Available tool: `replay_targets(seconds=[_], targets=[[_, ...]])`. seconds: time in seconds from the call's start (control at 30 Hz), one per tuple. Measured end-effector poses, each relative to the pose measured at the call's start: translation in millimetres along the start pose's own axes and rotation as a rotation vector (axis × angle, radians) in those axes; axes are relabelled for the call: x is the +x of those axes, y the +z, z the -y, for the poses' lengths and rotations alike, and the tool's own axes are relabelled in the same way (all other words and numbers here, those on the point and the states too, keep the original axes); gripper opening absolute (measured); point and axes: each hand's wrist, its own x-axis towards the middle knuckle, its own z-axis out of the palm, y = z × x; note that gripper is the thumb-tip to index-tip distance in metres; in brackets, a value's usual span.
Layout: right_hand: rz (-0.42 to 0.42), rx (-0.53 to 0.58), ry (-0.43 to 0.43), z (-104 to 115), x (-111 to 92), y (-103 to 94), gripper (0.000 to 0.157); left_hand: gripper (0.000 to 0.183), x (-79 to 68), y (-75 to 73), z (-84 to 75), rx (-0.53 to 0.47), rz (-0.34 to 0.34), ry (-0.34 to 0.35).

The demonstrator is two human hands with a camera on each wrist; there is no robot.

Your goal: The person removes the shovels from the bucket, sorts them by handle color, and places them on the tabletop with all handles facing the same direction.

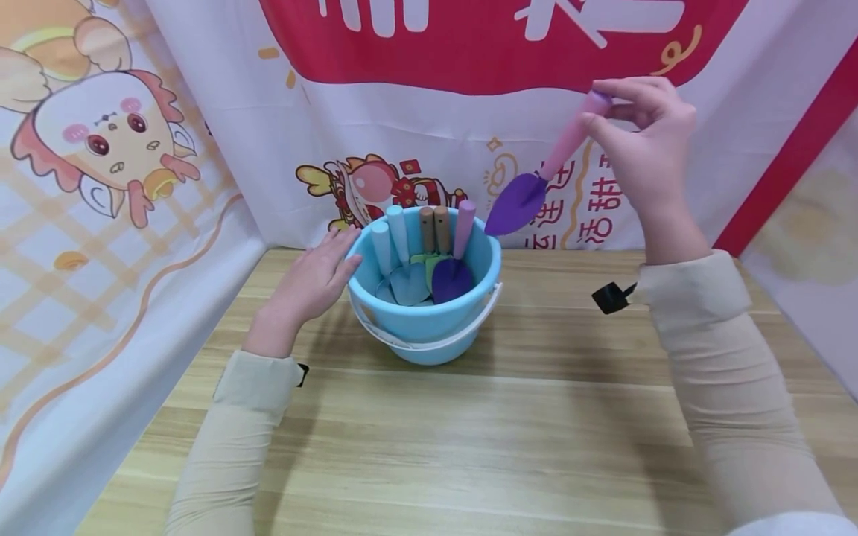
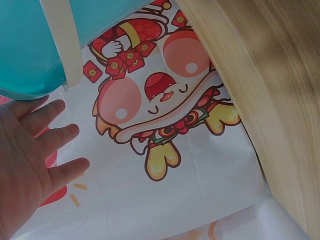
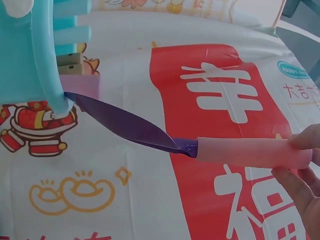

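Observation:
My right hand (image 1: 646, 141) pinches the end of a pink handle belonging to a toy trowel (image 1: 516, 203) with a purple blade. The blade points down and left, its tip close by the right rim of a light blue bucket (image 1: 429, 327). Fingers extended, my left hand (image 1: 315, 275) rests at the bucket's left rim. Inside the bucket several toy shovels stand handle up: two with light blue handles (image 1: 397, 232), two with brown handles (image 1: 441, 229), and another pink-handled purple trowel (image 1: 453, 279). In the right wrist view the held trowel (image 3: 130, 125) lies nearly level.
The bucket stands on a wood-grain table (image 1: 496, 447), its white carrying handle (image 1: 415, 346) hanging down in front. Behind the table hangs a white printed cloth (image 1: 456, 134) with red areas and cartoon figures. Another printed cloth (image 1: 188, 268) covers the left side.

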Motion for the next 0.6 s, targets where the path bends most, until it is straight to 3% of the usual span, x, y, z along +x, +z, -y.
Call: replay_targets(seconds=[0.33,0.6], targets=[[-0.117,0.365,0.16,-8.2,-3.3,-15.5,0.037,0.066,-0.8,-1.5,-3.7,0.009,-0.002,-0.01],[-0.207,0.466,0.259,-16.1,-5.4,-24.5,0.045,0.066,-2.3,-1.2,-5.8,0.013,-0.011,-0.004]])
